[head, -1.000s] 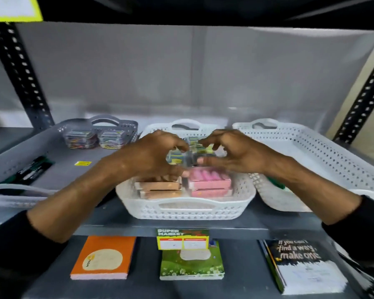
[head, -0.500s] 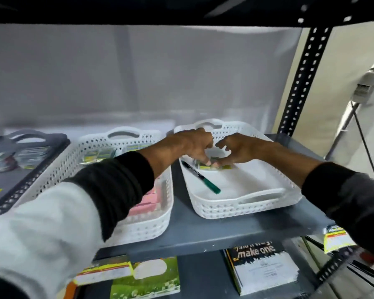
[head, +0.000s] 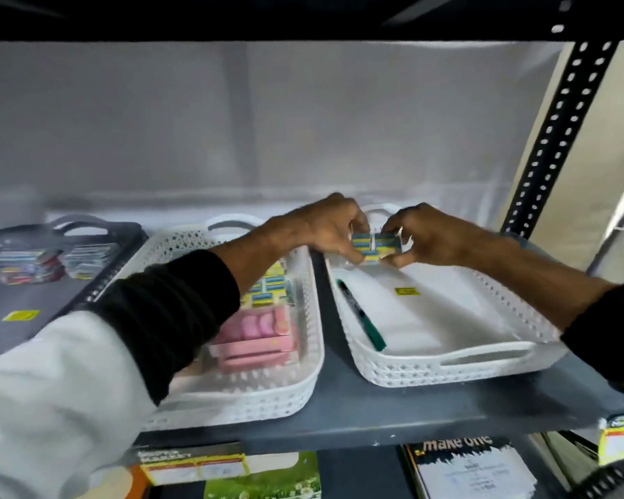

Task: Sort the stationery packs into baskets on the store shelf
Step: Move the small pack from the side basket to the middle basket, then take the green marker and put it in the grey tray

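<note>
Grey basket (head: pixel 87 253) far left of both hands. Middle white basket (head: pixel 296 376) under left forearm, pink packs (head: pixel 256 340) inside. Left hand (head: pixel 325 228) and right hand (head: pixel 433 235) both pinch one blue-yellow pack (head: pixel 375 244) over right white basket (head: pixel 447 369); green pen (head: pixel 361 315) below them.

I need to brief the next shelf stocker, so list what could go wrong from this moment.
1. Both hands, left hand and right hand, pinch the small blue-yellow pack over the far end of the right white basket; a slip could drop it behind the basket.
2. The green pen lies loose inside that basket, so packs may land on it and sit crooked.
3. The left sleeve crosses the middle basket and could drag the pink packs.
</note>
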